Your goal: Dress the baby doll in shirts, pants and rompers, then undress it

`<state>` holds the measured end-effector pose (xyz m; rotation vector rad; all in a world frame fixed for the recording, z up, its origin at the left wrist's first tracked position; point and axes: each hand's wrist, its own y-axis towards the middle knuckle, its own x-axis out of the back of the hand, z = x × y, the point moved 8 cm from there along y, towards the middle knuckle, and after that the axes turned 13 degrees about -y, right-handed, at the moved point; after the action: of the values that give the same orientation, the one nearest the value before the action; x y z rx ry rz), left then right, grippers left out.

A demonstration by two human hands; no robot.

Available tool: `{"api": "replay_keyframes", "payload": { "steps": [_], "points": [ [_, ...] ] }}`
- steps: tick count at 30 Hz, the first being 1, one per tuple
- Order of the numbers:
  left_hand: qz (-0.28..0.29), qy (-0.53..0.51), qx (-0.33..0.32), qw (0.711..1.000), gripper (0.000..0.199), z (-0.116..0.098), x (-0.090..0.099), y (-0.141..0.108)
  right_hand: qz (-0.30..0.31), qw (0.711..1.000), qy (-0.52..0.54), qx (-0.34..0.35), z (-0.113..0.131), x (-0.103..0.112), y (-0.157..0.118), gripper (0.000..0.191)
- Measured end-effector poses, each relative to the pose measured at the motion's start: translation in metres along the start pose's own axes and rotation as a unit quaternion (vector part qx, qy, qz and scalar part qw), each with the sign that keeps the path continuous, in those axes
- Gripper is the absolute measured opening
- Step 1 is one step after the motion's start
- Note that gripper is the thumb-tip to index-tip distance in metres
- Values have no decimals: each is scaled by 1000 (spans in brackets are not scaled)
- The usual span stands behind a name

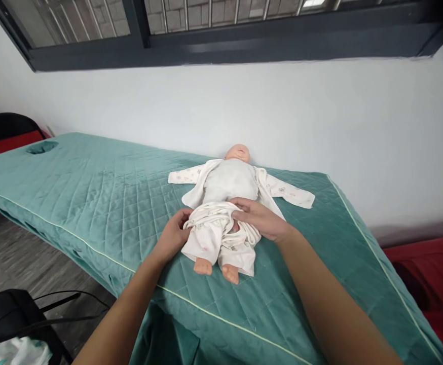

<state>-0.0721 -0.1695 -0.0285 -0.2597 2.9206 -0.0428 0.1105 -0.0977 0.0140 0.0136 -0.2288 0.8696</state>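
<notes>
A baby doll [240,152] lies on its back on the bed, its bare feet toward me. Its white printed jacket [292,193] is spread apart at the front, with the sleeves stretched out and a pale cloth torso showing. White printed pants [206,238] cover the legs, bunched in folds at the hips. My left hand [174,234] grips the pants at their left edge, fingertips partly hidden by the fabric. On the other side, my right hand [261,219] pinches the bunched waistband between thumb and fingers. A small patch of the doll's body shows beneath the right thumb.
A green quilted cover [103,197] drapes the bed, which has a round hole [42,147] at the far left. A wall and window frame [221,48] stand behind. Red plastic chairs [434,268] are at right; a black chair [12,319] is at lower left.
</notes>
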Motion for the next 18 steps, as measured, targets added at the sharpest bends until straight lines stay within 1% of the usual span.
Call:
{"api": "replay_keyframes", "payload": {
  "steps": [2, 4, 6, 8, 10, 11, 13, 14, 15, 16, 17, 18],
  "points": [
    [31, -31, 6, 999, 41, 0, -1, -1, -50, 997, 55, -17, -6, 12, 0, 44],
    [57, -78, 5, 995, 39, 0, 2, 1, -96, 991, 84, -31, -12, 20, 2, 41],
    [76, -115, 20, 990, 32, -1, 7, 8, -115, 989, 87, -38, -16, 21, 5, 35],
    [94, -105, 51, 989, 29, -2, 7, 18, -110, 991, 66, -45, -18, 18, 7, 29],
    [100, -52, 57, 992, 41, -10, 5, 31, -92, 994, 33, -47, -17, 14, 7, 25],
    [104, -20, 44, 993, 45, -17, 2, 38, -78, 996, 15, -44, -16, 12, 7, 25],
    [107, 31, -5, 994, 42, -34, -6, 56, -47, 998, -15, -39, -13, 8, 6, 28],
    [95, 44, -38, 994, 38, -42, -8, 66, -33, 998, -23, -39, -13, 7, 6, 30],
    [70, 54, -73, 993, 33, -49, -7, 77, -22, 999, -27, -41, -13, 5, 6, 31],
    [28, 65, -110, 991, 27, -54, -2, 88, -16, 999, -27, -45, -13, 5, 6, 32],
    [-26, 83, -142, 986, 23, -56, 6, 98, -14, 998, -23, -50, -14, 5, 6, 32],
    [-78, 111, -164, 977, 21, -55, 15, 107, -15, 998, -17, -54, -15, 5, 6, 33]
  ]
}}
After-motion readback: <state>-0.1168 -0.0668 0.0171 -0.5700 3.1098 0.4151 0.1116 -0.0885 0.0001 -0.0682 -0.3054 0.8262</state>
